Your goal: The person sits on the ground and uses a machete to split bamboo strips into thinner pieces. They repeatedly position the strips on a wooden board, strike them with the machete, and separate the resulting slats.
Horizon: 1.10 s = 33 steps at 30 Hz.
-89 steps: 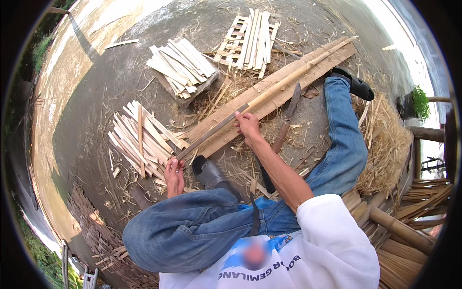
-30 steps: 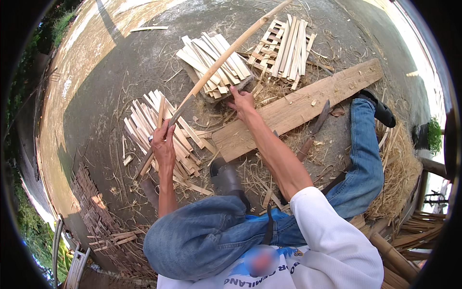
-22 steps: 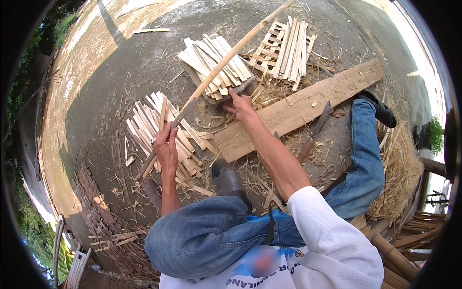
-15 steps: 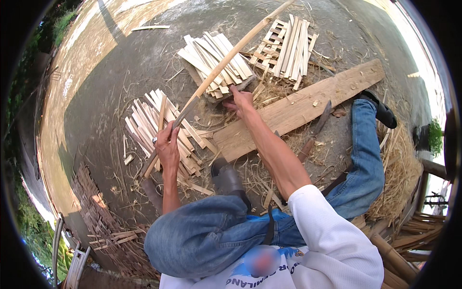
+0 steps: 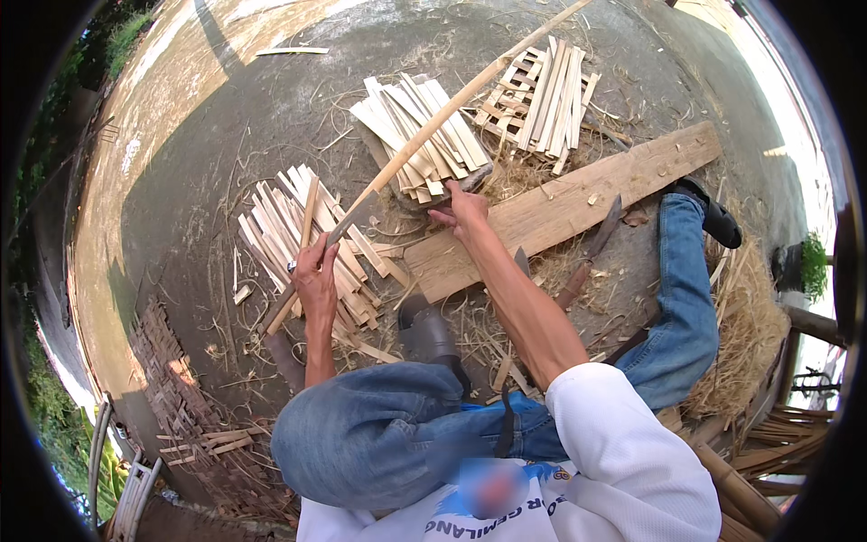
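Observation:
My left hand [image 5: 314, 275] is closed around the grey-brown lower part of a long-handled knife [image 5: 433, 122], whose pale wooden shaft slants away to the upper right. Below that hand lies a loose pile of pale wooden strips [image 5: 271, 226]. My right hand [image 5: 468, 217] reaches to the near edge of a dark block [image 5: 476, 177] and appears to grip it, though the fingertips are partly hidden. On top of this block rests a second pile of strips [image 5: 420, 135].
A thick plank [image 5: 578, 203] lies diagonally at the right, with a dark blade [image 5: 596, 239] beside it. Farther off, more strips [image 5: 553, 95] lie on a slatted piece [image 5: 508, 95]. Fibre shavings [image 5: 745, 316] heap near my leg. A woven mat [image 5: 185, 397] lies at the left.
The block and its strip pile have shifted slightly right and nearer, along with my right hand. The knife's far shaft has swung a little to the right; my left hand stays nearly still.

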### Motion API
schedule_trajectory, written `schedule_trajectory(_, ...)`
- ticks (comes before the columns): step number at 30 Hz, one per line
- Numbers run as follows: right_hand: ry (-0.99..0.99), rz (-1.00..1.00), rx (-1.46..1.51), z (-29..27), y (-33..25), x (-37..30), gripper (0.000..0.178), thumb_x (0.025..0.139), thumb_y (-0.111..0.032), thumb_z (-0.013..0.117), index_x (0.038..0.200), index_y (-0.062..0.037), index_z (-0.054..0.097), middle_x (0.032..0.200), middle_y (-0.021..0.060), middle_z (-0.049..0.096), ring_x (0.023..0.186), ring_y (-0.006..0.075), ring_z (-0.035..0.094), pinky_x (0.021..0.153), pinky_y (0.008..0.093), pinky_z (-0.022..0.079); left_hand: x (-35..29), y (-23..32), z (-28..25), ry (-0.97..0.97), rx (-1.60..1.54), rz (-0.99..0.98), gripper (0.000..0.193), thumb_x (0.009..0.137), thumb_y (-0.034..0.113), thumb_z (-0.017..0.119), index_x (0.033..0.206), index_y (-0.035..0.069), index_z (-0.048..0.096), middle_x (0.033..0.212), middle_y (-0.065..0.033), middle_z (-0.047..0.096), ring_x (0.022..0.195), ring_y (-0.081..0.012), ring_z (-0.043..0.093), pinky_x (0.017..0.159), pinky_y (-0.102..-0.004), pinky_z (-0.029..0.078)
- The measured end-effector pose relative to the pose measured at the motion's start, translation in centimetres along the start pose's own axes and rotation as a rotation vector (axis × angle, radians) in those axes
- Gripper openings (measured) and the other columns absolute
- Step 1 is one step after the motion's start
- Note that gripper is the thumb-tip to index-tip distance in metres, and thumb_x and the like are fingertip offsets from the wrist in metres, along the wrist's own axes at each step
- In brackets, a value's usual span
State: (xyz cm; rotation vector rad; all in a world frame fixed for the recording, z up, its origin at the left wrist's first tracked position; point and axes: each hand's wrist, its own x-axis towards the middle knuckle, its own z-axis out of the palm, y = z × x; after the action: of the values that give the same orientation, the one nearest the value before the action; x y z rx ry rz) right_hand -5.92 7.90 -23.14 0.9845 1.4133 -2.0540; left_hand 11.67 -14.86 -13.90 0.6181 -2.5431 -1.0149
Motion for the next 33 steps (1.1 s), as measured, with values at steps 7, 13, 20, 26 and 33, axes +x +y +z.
schedule_trajectory(7,-0.043,0.024,-0.051,-4.1,0.6,-3.0,0.049,0.093,-0.026,0.070,0.121,0.0123,0.056,0.105,0.0211,0.068,0.080,0.0296,0.072,0.057,0.0368,0.066,-0.5,0.1,0.1,-0.041,-0.023,-0.009,0.031,0.095,0.020,0.073,0.123,0.007,0.074,0.080,-0.0073,0.058,0.075,-0.0177,0.056,0.071,-0.0350,0.045)
schedule_trajectory(13,-0.010,0.044,-0.076,-3.9,1.4,-3.7,0.055,0.093,-0.030,0.071,0.125,0.0122,0.055,0.106,0.0198,0.066,0.080,0.0292,0.072,0.056,0.0345,0.063,-0.2,0.2,-0.4,-0.077,-0.025,0.039,0.031,0.094,0.018,0.073,0.123,0.008,0.073,0.078,-0.0067,0.056,0.073,-0.0175,0.055,0.070,-0.0341,0.045)
schedule_trajectory(20,-0.006,0.055,-0.072,-4.8,0.6,-6.1,0.057,0.094,-0.037,0.071,0.120,0.0126,0.059,0.103,0.0208,0.070,0.067,0.0253,0.072,0.049,0.0312,0.058,1.3,-1.4,-0.3,-0.196,0.079,0.062,0.031,0.093,0.015,0.073,0.123,0.008,0.073,0.081,-0.0077,0.059,0.077,-0.0186,0.057,0.073,-0.0342,0.046)
schedule_trajectory(26,-0.213,-0.171,-0.472,-12.1,0.3,-13.6,0.047,0.101,-0.042,0.062,0.111,0.0034,0.069,0.101,0.0103,0.075,0.087,0.0165,0.072,0.069,0.0286,0.059,1.5,-2.4,-0.3,-0.247,0.009,0.007,0.032,0.098,0.017,0.070,0.128,0.007,0.071,0.088,-0.0057,0.060,0.080,-0.0159,0.056,0.073,-0.0314,0.044)
schedule_trajectory(33,0.002,-0.461,-0.388,-26.6,-7.8,-27.6,0.034,0.105,-0.028,0.058,0.117,0.0009,0.070,0.102,0.0107,0.075,0.089,0.0155,0.072,0.076,0.0271,0.059,2.8,-1.5,0.2,-0.272,0.100,0.064,0.043,0.093,0.034,0.077,0.127,0.007,0.072,0.091,-0.0072,0.064,0.081,-0.0171,0.058,0.074,-0.0318,0.045)
